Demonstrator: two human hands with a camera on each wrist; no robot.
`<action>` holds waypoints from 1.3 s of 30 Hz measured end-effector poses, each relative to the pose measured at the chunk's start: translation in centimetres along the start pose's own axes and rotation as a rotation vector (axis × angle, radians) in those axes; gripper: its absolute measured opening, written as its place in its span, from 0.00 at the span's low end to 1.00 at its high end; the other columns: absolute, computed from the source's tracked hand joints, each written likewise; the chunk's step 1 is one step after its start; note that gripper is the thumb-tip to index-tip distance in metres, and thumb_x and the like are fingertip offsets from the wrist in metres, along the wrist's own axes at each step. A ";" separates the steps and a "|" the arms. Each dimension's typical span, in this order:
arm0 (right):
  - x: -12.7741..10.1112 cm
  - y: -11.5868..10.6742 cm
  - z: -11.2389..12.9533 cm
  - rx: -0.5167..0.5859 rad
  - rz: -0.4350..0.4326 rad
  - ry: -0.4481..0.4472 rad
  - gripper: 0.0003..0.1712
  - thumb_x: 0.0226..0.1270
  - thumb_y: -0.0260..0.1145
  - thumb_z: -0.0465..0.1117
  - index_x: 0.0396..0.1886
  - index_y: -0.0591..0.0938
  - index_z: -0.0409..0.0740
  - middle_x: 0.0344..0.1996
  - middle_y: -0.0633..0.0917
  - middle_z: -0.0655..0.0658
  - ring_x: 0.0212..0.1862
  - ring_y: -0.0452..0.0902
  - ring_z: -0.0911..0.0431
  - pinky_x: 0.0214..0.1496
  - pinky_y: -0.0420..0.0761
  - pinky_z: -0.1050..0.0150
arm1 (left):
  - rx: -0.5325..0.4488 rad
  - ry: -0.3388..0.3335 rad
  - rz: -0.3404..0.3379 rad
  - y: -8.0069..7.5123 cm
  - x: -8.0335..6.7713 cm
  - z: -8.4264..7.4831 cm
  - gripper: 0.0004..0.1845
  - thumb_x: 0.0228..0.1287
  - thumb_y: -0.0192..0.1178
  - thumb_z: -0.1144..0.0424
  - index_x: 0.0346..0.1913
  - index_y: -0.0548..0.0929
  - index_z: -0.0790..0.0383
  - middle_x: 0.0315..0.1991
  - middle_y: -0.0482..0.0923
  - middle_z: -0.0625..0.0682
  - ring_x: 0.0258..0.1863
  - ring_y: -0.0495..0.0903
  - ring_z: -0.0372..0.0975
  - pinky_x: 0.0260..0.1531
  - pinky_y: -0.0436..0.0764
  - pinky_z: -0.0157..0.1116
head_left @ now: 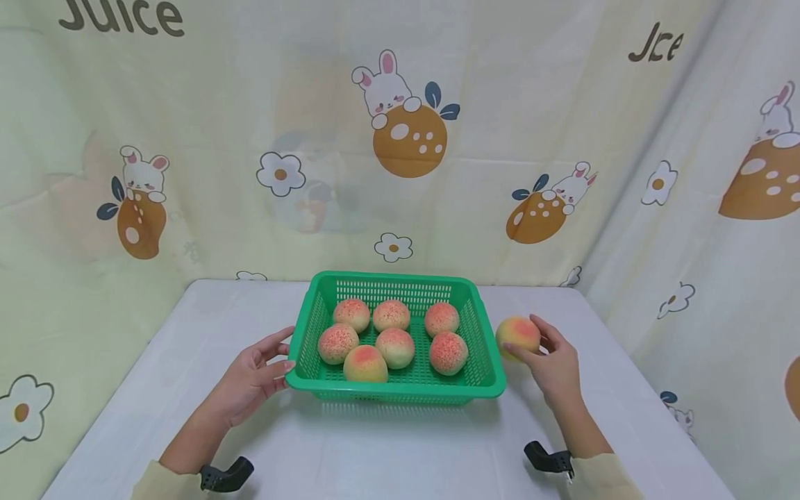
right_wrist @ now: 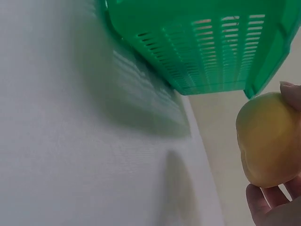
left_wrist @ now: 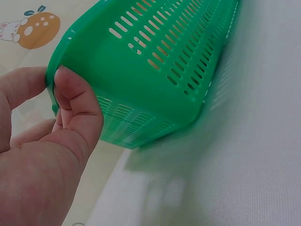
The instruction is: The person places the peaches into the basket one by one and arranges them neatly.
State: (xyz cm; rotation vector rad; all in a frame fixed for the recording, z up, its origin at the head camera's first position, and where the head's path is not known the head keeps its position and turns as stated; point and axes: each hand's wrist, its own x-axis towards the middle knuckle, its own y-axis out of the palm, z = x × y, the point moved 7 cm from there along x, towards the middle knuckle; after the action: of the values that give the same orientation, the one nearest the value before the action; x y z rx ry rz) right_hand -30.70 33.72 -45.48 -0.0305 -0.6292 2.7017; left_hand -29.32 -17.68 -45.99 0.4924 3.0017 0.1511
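Observation:
A green plastic basket (head_left: 400,394) with slotted walls holds several peaches, among them a yellow one with a red blush (head_left: 365,365) at the front. My left hand (head_left: 248,379) pinches the basket's rim at its left side; the left wrist view shows the thumb and fingers on either side of that rim. To the right of the basket, my right hand (head_left: 556,368) grips another yellow-red peach (head_left: 517,333) between thumb and fingers. In the right wrist view this peach (right_wrist: 268,141) is up off the table, close beside the basket's right rim.
The basket stands on a white-covered table (head_left: 387,444). Behind and along the sides hangs a pale curtain (head_left: 237,104) printed with rabbits, fruit and flowers. A black strap device (head_left: 227,475) sits on the left wrist, and a similar device (head_left: 548,459) on the right.

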 end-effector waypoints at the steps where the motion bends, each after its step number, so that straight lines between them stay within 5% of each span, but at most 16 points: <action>1: -0.2 -0.1 0.2 0.005 -0.001 -0.001 0.51 0.56 0.81 0.57 0.78 0.68 0.56 0.69 0.75 0.43 0.62 0.70 0.53 0.42 0.79 0.81 | 0.001 0.000 0.000 0.0 0.0 0.0 0.40 0.73 0.61 0.67 0.82 0.55 0.59 0.53 0.71 0.52 0.43 0.83 0.36 0.46 0.87 0.32; 20: -3.0 -2.0 4.3 0.084 0.004 -0.084 0.49 0.56 0.82 0.49 0.77 0.70 0.54 0.64 0.76 0.49 0.53 0.75 0.66 0.48 0.81 0.81 | 0.003 0.010 0.001 0.0 0.0 -0.3 0.39 0.73 0.61 0.68 0.82 0.55 0.59 0.52 0.71 0.51 0.43 0.83 0.36 0.45 0.86 0.32; 39: -5.4 0.2 6.7 0.166 0.100 -0.149 0.44 0.57 0.81 0.42 0.73 0.73 0.48 0.59 0.79 0.54 0.53 0.78 0.64 0.51 0.83 0.78 | -0.006 0.002 0.003 0.1 -0.1 -0.1 0.39 0.73 0.61 0.68 0.82 0.54 0.59 0.53 0.72 0.52 0.44 0.83 0.36 0.45 0.86 0.32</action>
State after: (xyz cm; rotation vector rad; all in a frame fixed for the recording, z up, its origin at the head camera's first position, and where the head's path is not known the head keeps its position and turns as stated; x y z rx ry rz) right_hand -26.42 28.77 -39.87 0.1889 -0.4538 2.8639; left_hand -29.25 -17.64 -45.88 0.4966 3.0017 0.1616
